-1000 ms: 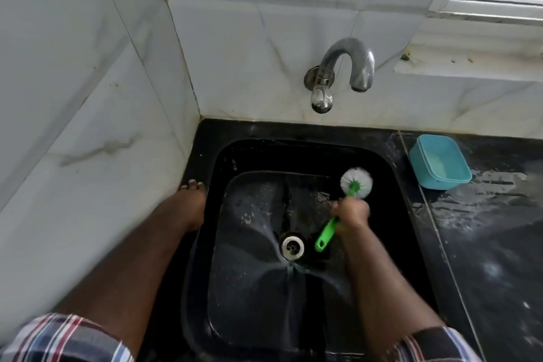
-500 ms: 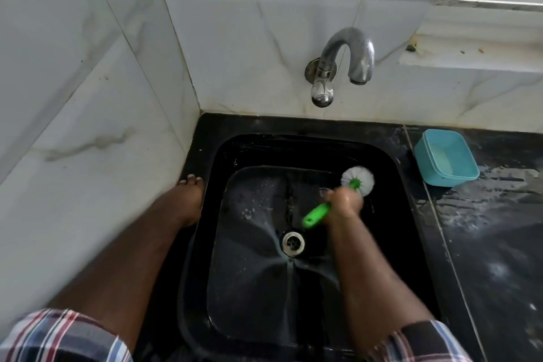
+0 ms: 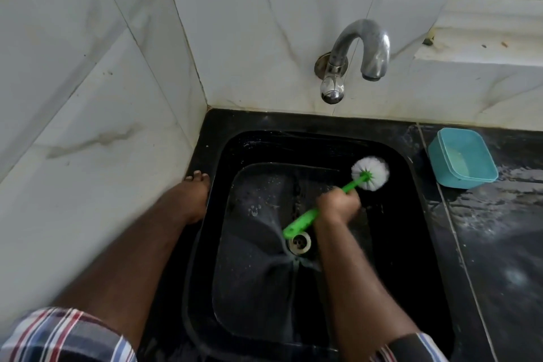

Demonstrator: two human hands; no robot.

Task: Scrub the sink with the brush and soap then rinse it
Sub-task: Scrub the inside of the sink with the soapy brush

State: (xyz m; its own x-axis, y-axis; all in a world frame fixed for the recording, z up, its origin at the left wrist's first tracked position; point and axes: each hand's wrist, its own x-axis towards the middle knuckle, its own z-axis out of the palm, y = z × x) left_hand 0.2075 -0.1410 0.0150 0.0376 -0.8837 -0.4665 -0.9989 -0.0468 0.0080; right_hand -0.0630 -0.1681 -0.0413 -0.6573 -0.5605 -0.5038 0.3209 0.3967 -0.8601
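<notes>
Hands: right hand [image 3: 338, 205] clenched round the mid-handle of the brush [image 3: 332, 203]; left hand [image 3: 192, 200] laid flat, fingers straight, on the sink [image 3: 411, 244] rim at the left edge, holding nothing.
Brush: long axis slants from the green handle end, near the drain [image 3: 299, 242], up and right to the white bristle head [image 3: 370, 173], which sits against the basin's far right corner.
Right arm: reaches forward into the basin, wrist bent toward the corner.
Judgement: scrubbing under way; rinse not begun, the tap [image 3: 355, 56] shows no water.
Counter: teal tub [image 3: 462, 158] just right of the sink.
</notes>
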